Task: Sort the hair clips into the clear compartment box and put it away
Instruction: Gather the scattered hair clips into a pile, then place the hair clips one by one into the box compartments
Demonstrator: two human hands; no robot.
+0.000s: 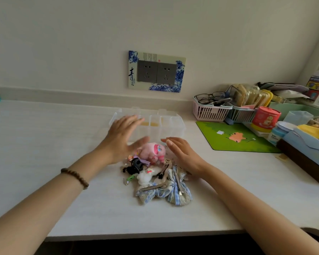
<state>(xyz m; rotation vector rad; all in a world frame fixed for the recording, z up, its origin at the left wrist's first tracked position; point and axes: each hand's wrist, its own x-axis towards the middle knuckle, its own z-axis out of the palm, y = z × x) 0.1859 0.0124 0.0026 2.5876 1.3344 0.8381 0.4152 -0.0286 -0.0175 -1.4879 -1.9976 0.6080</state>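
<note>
Two bare hands hover over the white desk (44, 144), and neither holds anything. The left hand (122, 138), blurred, is spread flat with fingers apart, just left of the heap and in front of the left end of the clear compartment box (162, 124). The right hand (180, 153) is open too, palm turned inward, at the right edge of the heap.

The hair clips (155, 172) lie in one loose pile near the middle of the desk, between the hands and on the near side of the box. Countable in it: one fluffy pink plush clip (153, 150), one black claw clip (136, 163), one white fuzzy piece (145, 174), at least two fabric bows in blue check (166, 192) with metal clips across them, and a few small pieces I cannot separate.

My guess is all of this is very light. The plush and bows are soft and will squash, so pinching the stiff metal bar looks surest; the claw clip is hard plastic and can be taken by its body. Tangled pieces may drag neighbours along.

One box, open, thin-walled and probably slippery; at least four compartments show, with something yellowish in the middle ones. It is best taken by both short ends. Far right, two small baskets (212, 111) and one green mat (234, 137).
</note>
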